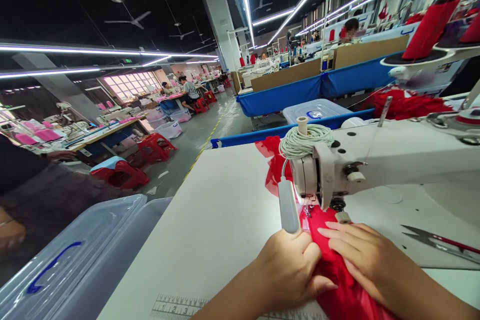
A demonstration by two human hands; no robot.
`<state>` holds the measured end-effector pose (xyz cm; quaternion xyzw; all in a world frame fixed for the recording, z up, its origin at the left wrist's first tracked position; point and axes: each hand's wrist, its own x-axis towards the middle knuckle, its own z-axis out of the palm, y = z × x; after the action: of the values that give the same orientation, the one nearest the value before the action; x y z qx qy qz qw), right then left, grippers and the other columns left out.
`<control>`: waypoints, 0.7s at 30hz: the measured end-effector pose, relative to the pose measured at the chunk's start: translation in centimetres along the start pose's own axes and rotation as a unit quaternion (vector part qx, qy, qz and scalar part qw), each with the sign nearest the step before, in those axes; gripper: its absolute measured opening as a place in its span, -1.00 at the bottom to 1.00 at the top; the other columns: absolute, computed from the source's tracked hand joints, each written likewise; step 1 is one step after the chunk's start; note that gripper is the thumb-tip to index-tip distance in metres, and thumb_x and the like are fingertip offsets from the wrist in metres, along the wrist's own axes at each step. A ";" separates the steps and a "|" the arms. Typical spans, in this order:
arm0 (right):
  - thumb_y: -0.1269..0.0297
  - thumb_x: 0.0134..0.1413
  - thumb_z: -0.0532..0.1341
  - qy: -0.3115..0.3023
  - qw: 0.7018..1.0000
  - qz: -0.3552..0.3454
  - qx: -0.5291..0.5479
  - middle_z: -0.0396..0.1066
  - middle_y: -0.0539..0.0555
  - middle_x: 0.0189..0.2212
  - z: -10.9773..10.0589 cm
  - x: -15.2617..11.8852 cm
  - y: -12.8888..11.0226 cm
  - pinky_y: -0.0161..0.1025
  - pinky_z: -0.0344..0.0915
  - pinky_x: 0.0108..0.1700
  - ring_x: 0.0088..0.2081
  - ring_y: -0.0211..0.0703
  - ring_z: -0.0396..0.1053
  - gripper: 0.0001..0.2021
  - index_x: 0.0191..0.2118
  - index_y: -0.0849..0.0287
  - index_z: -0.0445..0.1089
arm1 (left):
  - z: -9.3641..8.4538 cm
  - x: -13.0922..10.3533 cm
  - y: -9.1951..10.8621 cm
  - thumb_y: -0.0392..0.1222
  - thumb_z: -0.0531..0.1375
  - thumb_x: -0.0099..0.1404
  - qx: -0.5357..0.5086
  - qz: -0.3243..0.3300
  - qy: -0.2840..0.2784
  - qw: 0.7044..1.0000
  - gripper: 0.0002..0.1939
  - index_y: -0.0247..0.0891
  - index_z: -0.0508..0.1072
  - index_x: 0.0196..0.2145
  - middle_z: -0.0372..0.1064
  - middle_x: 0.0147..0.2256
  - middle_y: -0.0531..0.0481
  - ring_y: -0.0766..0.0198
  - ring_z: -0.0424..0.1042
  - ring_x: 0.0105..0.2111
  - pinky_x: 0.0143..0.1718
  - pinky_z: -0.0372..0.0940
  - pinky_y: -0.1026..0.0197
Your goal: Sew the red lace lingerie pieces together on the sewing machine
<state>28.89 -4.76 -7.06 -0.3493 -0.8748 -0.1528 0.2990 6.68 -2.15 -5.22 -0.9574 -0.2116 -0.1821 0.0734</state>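
Red sheer fabric (330, 255) runs under the presser foot of a white sewing machine (390, 150), and more of it bunches behind the needle area. My left hand (290, 267) has its fingers curled on the fabric's left edge just in front of the foot; its fingertips are partly hidden. Lying over the cloth on the right, my right hand (369, 257) is flat with fingers stretched out. A small grey lamp (288, 205) hangs beside the needle, above my left hand. Thread snips or scissors (442, 245) rest on the machine bed to the right.
A ruler marking (176, 306) runs along the white table's (221, 200) front. Lidded plastic bins (90, 240) stand at the left, where a person in dark clothes (41, 195) passes close by. Red thread cones (429, 30) rise at the right. Red stools (155, 147) line the aisle.
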 end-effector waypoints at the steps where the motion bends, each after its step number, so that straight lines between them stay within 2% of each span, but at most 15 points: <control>1: 0.55 0.08 0.00 0.008 1.000 -0.008 -0.004 0.57 0.00 -0.15 0.0 0.1 0.0 -0.20 0.41 -0.18 -0.17 -0.18 0.52 -0.65 -0.17 0.12 0.45 | 0.0 0.0 0.1 0.22 -0.40 0.46 -0.007 -0.016 -0.010 1.000 -0.29 -0.28 0.32 -0.41 0.26 -0.49 -0.02 0.25 0.27 -0.53 -0.60 0.14 0.23; 4: 0.55 0.06 0.00 0.032 0.999 -0.024 -0.015 0.58 -0.01 -0.19 0.1 0.1 0.2 -0.23 0.41 -0.19 -0.20 -0.20 0.53 -0.65 -0.15 0.15 0.44 | -0.1 0.1 0.5 0.28 -0.40 0.43 -0.017 -0.040 -0.004 0.999 -0.24 -0.34 0.38 -0.24 0.32 -0.42 -0.08 0.22 0.30 -0.52 -0.58 0.23 0.21; 8: 0.54 0.05 0.01 0.040 0.999 -0.027 -0.021 0.58 0.00 -0.18 0.5 -0.3 0.3 -0.25 0.42 -0.19 -0.21 -0.21 0.53 -0.65 -0.14 0.16 0.45 | 0.3 0.0 0.7 0.31 -0.38 0.41 0.001 -0.020 0.034 0.999 -0.18 -0.41 0.41 -0.10 0.39 -0.30 -0.23 0.18 0.37 -0.47 -0.52 0.33 0.19; 11: 0.52 0.06 0.02 0.019 0.999 -0.024 -0.013 0.57 0.04 -0.14 0.8 -0.6 0.3 -0.22 0.42 -0.16 -0.17 -0.17 0.53 -0.65 -0.11 0.17 0.45 | 0.8 -0.4 0.7 0.37 -0.35 0.37 0.024 -0.014 0.067 0.997 -0.13 -0.43 0.45 -0.11 0.43 -0.25 -0.30 0.16 0.39 -0.45 -0.50 0.36 0.16; 15: 0.53 0.04 0.02 -0.003 1.000 -0.013 0.003 0.55 0.06 -0.10 0.9 -1.0 0.3 -0.17 0.43 -0.12 -0.13 -0.14 0.52 -0.64 -0.10 0.16 0.44 | 1.3 -0.6 0.9 0.49 -0.32 0.26 0.027 -0.034 0.087 0.995 -0.05 -0.41 0.48 -0.14 0.45 -0.29 -0.26 0.18 0.35 -0.52 -0.55 0.33 0.14; 17: 0.54 0.03 0.03 -0.012 1.000 -0.011 0.005 0.54 0.07 -0.09 0.9 -1.1 0.3 -0.16 0.43 -0.12 -0.12 -0.13 0.52 -0.63 -0.09 0.17 0.44 | 1.2 -0.3 1.0 0.51 -0.33 0.25 0.033 -0.040 0.099 0.994 -0.04 -0.39 0.49 -0.15 0.46 -0.30 -0.25 0.16 0.37 -0.49 -0.56 0.31 0.14; 21: 0.54 0.02 0.02 -0.027 1.000 -0.010 0.000 0.54 0.10 -0.08 1.0 -1.1 0.4 -0.18 0.42 -0.10 -0.10 -0.12 0.51 -0.62 -0.09 0.19 0.45 | 0.7 0.3 1.2 0.47 -0.36 0.29 0.040 -0.054 0.129 0.989 -0.05 -0.38 0.51 -0.17 0.47 -0.31 -0.21 0.15 0.40 -0.44 -0.45 0.34 0.13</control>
<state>29.45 -4.58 -8.50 -0.3444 -0.8860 -0.1462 0.2738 7.67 -2.97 -5.88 -0.9091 -0.2592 -0.2998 0.1280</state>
